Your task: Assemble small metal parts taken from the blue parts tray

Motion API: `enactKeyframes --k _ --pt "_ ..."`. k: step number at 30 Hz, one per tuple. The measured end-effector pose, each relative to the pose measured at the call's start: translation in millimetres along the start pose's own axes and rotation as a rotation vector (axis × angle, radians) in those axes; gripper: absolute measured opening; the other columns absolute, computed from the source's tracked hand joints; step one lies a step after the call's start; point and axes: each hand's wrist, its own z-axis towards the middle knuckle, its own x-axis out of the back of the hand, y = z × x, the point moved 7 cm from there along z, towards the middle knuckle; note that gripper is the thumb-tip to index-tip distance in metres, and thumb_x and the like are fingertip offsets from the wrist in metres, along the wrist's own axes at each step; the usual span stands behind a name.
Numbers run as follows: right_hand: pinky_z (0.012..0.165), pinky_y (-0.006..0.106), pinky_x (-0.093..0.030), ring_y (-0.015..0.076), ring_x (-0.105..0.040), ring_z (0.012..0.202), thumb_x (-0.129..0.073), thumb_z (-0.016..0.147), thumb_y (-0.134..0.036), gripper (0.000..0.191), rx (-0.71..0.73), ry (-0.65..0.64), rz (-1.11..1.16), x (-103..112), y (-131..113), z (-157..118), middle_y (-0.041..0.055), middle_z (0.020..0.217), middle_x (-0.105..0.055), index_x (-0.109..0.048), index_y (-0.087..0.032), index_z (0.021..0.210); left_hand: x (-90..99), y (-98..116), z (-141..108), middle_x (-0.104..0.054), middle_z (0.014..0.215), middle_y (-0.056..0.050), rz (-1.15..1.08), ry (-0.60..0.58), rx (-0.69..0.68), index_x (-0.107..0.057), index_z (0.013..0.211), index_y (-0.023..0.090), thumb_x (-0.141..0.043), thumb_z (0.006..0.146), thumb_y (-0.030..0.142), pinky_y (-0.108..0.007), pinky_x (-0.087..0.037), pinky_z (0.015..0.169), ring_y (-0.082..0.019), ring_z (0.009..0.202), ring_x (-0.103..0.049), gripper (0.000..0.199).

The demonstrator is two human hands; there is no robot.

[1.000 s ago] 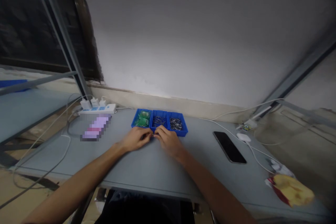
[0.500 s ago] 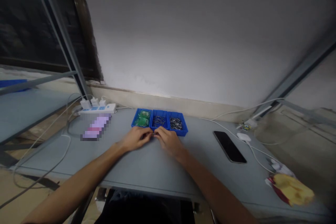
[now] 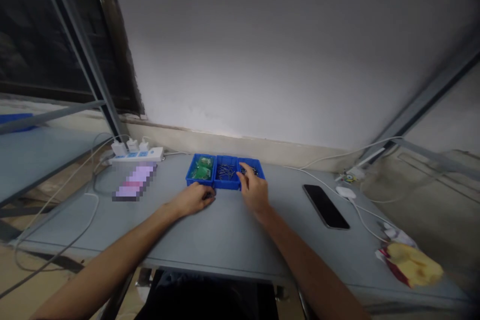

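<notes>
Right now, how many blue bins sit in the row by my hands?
3: the left bin with green items, the middle bin with metal pieces, and the right bin, partly hidden by your right hand.

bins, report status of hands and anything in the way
Left hand near left bin, grip unclear. Right hand at right bin, partly hiding it. Middle bin unobstructed, metal pieces inside.

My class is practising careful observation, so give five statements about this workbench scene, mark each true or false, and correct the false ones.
1. Three blue bins stand side by side. True.
2. The right hand is over the left bin. False: it partly hides the right bin.
3. Metal fasteners lie in the middle bin. True.
4. The left hand is inside a bin. False: it is in front of the bins.
5. A black smartphone lies right of the bins. True.
</notes>
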Motion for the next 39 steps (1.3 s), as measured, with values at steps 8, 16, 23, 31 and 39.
enactKeyframes --k 8,16,23,31,39 --pt "0.065 0.023 -0.039 0.0134 -0.068 0.069 -0.045 0.105 -0.035 0.028 0.268 -0.263 0.033 -23 -37 -18 0.0015 0.081 -0.076 -0.070 -0.023 0.101 -2.3 8 -2 -0.063 0.066 0.000 -0.006 -0.050 -0.043 -0.071 0.087 0.021 -0.055 0.090 0.024 -0.024 -0.037 0.059 -0.014 0.058 -0.055 0.017" --pt "0.060 0.025 -0.034 0.0138 -0.065 0.063 -0.049 0.101 -0.026 0.021 0.273 -0.356 -0.032 -30 -39 -20 0.0007 0.072 -0.072 -0.067 -0.021 0.091 -0.2 12 -3 -0.060 0.071 -0.001 0.052 -0.029 -0.105 -0.061 0.096 0.021 -0.046 0.099 0.031 -0.026 -0.036 0.063 -0.016 0.064 -0.056 0.018" --pt "0.061 0.025 -0.037 0.0160 -0.065 0.066 -0.056 0.094 -0.022 0.017 0.272 -0.439 -0.028 -34 -40 -24 0.0002 0.075 -0.073 -0.065 -0.022 0.108 10.3 21 -6 -0.059 0.075 0.000 -0.137 0.023 -0.122 -0.049 0.106 0.020 -0.033 0.105 0.035 -0.027 -0.041 0.069 -0.017 0.068 -0.056 0.022" --pt "0.071 0.024 -0.044 0.0160 -0.070 0.082 -0.054 0.101 -0.032 0.017 0.266 -0.457 0.134 -39 -41 -26 0.0025 0.092 -0.076 -0.067 -0.022 0.104 8.1 24 -5 -0.060 0.081 0.000 -0.241 0.009 -0.153 -0.042 0.097 0.021 -0.027 0.107 0.036 -0.027 -0.042 0.072 -0.014 0.071 -0.055 0.024" --pt "0.065 0.022 -0.041 0.0129 -0.066 0.069 -0.059 0.097 -0.024 0.012 0.193 -0.460 0.178 -40 -41 -24 -0.0018 0.077 -0.073 -0.067 -0.023 0.088 7.8 27 -7 -0.061 0.083 -0.001 -0.307 0.004 -0.126 -0.044 0.098 0.021 -0.026 0.107 0.041 -0.028 -0.043 0.069 -0.014 0.068 -0.053 0.028"
